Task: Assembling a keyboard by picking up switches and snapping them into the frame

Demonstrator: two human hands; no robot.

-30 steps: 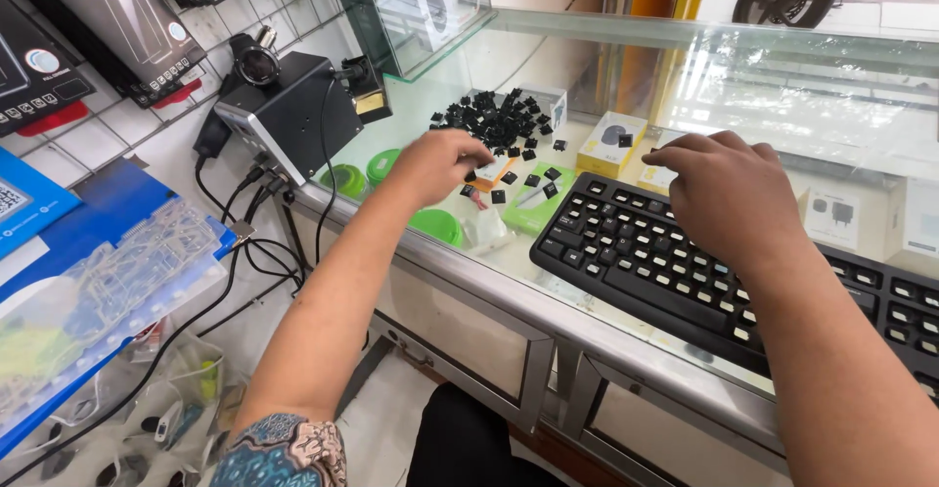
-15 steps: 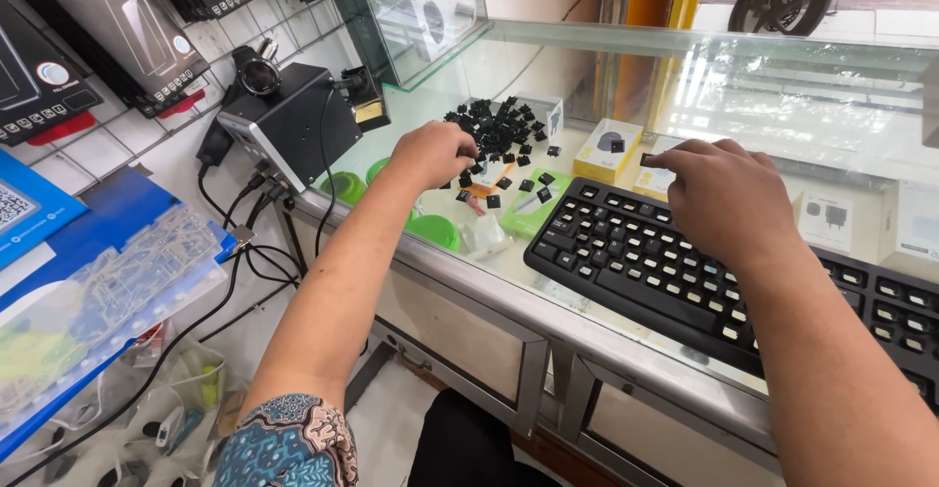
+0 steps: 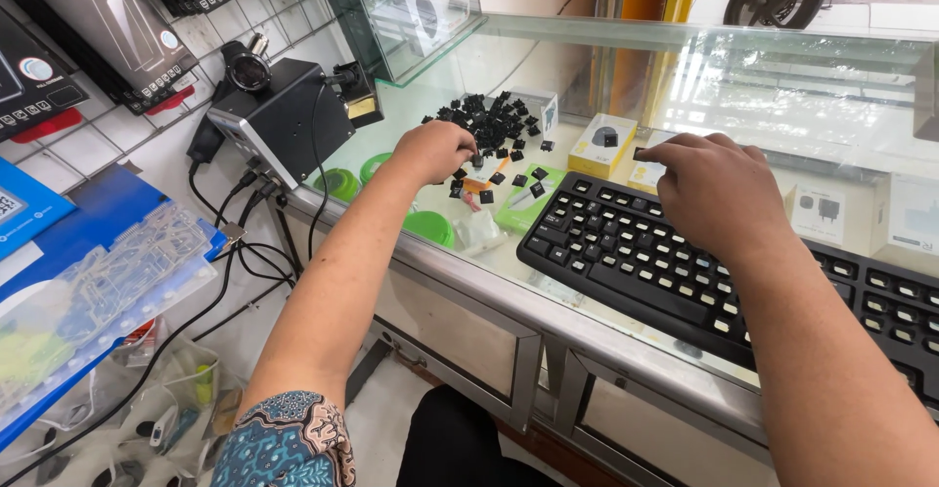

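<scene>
The left hand (image 3: 430, 152) lay knuckles-up on the glass counter (image 3: 548, 66), its fingers curled down into the near edge of a pile of loose black keycaps (image 3: 489, 120). The fingertips were hidden under the hand, so whether a cap was pinched between them could not be told. The pile spread away from that hand toward the far side of the counter, and a few stray caps (image 3: 533, 174) lay just to its right, between it and the keyboard.

The right hand (image 3: 719, 194) hovered palm-down over the upper left part of the black keyboard (image 3: 626, 252), fingers bent and spread. A small dark piece showed at the tip of its forefinger (apparently a keycap, though too small to confirm).

The keyboard's long axis ran from the centre of the counter off toward the lower right of the view. The pile sat to the keyboard's left and beyond its near-left corner; the left hand was plainly the nearer to it, the right hand well apart.
</scene>
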